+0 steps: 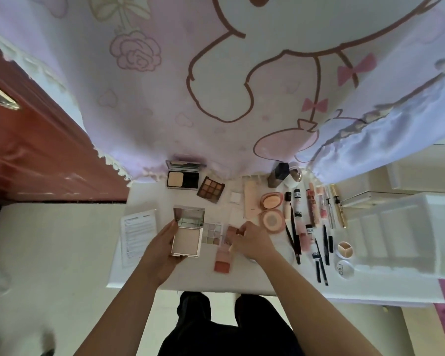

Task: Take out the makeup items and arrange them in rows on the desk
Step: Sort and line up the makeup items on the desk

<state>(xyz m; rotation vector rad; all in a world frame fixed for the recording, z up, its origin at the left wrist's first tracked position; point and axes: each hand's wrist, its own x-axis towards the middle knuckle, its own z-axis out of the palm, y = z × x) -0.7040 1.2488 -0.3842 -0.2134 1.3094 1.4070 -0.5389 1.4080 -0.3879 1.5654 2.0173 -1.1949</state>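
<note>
Left hand (162, 244) grips the open compact (186, 240) low over the desk (242, 278) beside the grey palette (212, 232), right hand (252, 240) pinching a pink item (233, 233); set the compact flat, edges squared with its row.

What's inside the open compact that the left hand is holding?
The powder compact in the left hand shows pale powder and a lid mirror. Anything under the powder is hidden.

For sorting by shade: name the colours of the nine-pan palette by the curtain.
The palette holds warm browns and oranges; head view.
</note>
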